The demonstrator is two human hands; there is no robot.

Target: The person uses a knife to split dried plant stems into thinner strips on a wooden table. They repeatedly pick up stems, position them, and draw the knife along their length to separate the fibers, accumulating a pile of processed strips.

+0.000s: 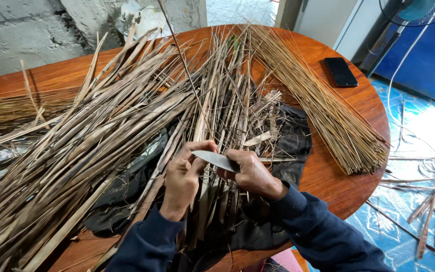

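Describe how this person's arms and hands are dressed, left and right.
Both arms wear long dark navy sleeves of soft, slightly creased fabric, ending in ribbed cuffs at the wrists. The left hand and right hand are bare: no gloves, and no rings, watch or bands that show.

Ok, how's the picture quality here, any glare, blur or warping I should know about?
Head view: soft, even daylight, with faint shadows under the dry brown leaf strips; a pale sheen on the round reddish wooden table and on the grey knife blade held in the right hand; both hands sharp, left hand included; wide-angle lens bends the table rim.
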